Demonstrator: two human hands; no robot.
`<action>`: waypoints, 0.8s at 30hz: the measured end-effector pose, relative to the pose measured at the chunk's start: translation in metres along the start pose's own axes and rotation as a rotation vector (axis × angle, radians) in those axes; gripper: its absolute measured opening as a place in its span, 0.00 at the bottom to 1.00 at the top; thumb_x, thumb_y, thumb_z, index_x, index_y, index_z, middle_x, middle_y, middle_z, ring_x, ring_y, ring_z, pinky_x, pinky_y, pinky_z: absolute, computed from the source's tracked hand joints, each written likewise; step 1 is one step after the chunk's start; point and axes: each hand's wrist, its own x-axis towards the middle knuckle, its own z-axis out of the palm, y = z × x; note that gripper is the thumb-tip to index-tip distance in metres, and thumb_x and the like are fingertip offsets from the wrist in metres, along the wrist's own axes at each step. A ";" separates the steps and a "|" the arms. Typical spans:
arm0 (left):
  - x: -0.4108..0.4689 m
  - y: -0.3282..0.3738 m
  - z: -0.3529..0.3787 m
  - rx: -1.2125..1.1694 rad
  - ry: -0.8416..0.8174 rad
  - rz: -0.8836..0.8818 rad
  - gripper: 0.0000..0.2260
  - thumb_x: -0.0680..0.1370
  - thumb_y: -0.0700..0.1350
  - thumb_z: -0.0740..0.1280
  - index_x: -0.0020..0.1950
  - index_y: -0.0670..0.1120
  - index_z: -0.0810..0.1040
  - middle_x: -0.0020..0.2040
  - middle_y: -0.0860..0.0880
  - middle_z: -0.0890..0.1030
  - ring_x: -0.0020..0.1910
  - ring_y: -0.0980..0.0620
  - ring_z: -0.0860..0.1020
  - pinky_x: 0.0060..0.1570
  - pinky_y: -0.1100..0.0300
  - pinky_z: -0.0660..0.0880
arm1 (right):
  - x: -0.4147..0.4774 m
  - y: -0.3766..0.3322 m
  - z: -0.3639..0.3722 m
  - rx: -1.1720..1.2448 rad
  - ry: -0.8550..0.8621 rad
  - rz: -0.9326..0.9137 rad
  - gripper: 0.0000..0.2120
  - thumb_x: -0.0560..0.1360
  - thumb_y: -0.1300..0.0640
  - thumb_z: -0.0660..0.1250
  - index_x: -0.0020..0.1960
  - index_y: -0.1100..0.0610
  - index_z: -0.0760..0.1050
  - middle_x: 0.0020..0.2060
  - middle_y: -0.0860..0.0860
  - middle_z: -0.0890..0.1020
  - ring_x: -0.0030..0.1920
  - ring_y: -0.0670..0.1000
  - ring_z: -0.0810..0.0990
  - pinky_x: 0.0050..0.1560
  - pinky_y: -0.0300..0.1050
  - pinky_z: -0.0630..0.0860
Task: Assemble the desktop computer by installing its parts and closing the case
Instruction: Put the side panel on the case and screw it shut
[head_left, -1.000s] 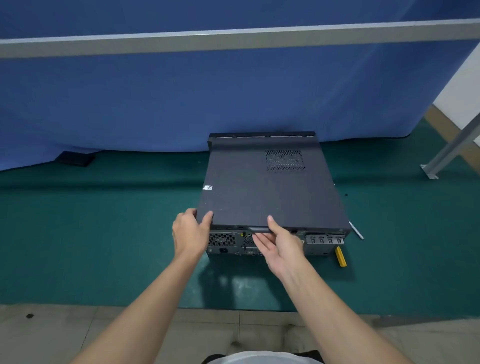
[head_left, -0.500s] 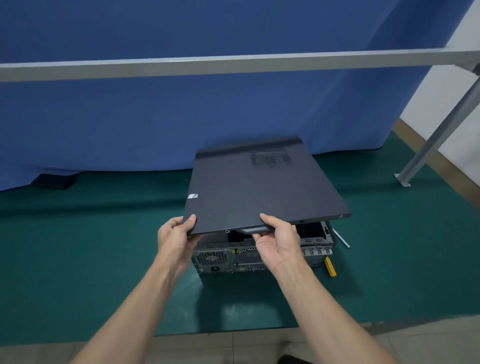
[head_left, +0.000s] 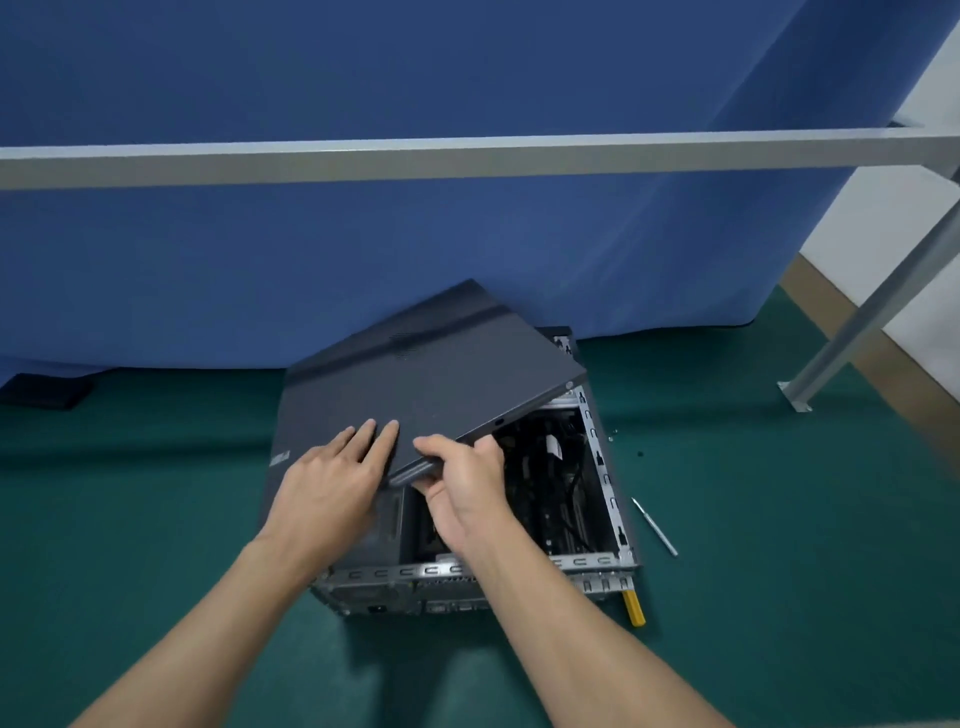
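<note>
A dark grey side panel (head_left: 436, 374) is lifted off the desktop case (head_left: 597, 561) and tilts up to the left, its right edge raised. My right hand (head_left: 462, 488) grips the panel's near edge at its handle, thumb on top, fingers curled beneath. My left hand (head_left: 332, 478) rests flat on the panel's top face with straight fingers. The case lies on its side on the green mat (head_left: 779, 571); its right half is uncovered, showing black cables and boards inside.
A yellow-handled screwdriver (head_left: 635, 608) lies at the case's near right corner, and a thin metal tool (head_left: 655, 527) lies on the mat to the right. A grey metal bar (head_left: 467, 156) crosses overhead; its leg (head_left: 857, 322) stands at right. A blue curtain (head_left: 363, 249) hangs behind.
The panel went from flat on the case to lifted and swung up and left, uncovering the inside. My left hand moved from gripping the corner to lying flat on top.
</note>
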 end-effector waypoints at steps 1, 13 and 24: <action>0.007 0.004 -0.001 0.023 0.039 -0.002 0.36 0.60 0.31 0.78 0.68 0.36 0.73 0.60 0.35 0.78 0.55 0.38 0.81 0.34 0.51 0.81 | 0.004 -0.003 -0.001 -0.060 -0.045 -0.017 0.14 0.70 0.74 0.67 0.49 0.59 0.69 0.39 0.55 0.83 0.41 0.54 0.83 0.45 0.53 0.78; 0.056 0.016 0.002 -0.078 0.192 -0.190 0.33 0.53 0.18 0.70 0.58 0.28 0.76 0.52 0.31 0.81 0.37 0.34 0.83 0.22 0.46 0.77 | 0.091 -0.047 -0.105 -1.789 0.241 -0.585 0.25 0.77 0.54 0.62 0.72 0.58 0.62 0.71 0.54 0.65 0.73 0.52 0.59 0.69 0.47 0.65; 0.060 0.026 0.004 -0.082 0.243 -0.166 0.31 0.54 0.19 0.68 0.57 0.29 0.78 0.51 0.31 0.81 0.38 0.35 0.83 0.22 0.50 0.77 | 0.086 -0.022 -0.128 -2.049 0.223 -0.590 0.25 0.67 0.58 0.72 0.64 0.60 0.73 0.66 0.60 0.72 0.68 0.59 0.68 0.70 0.55 0.63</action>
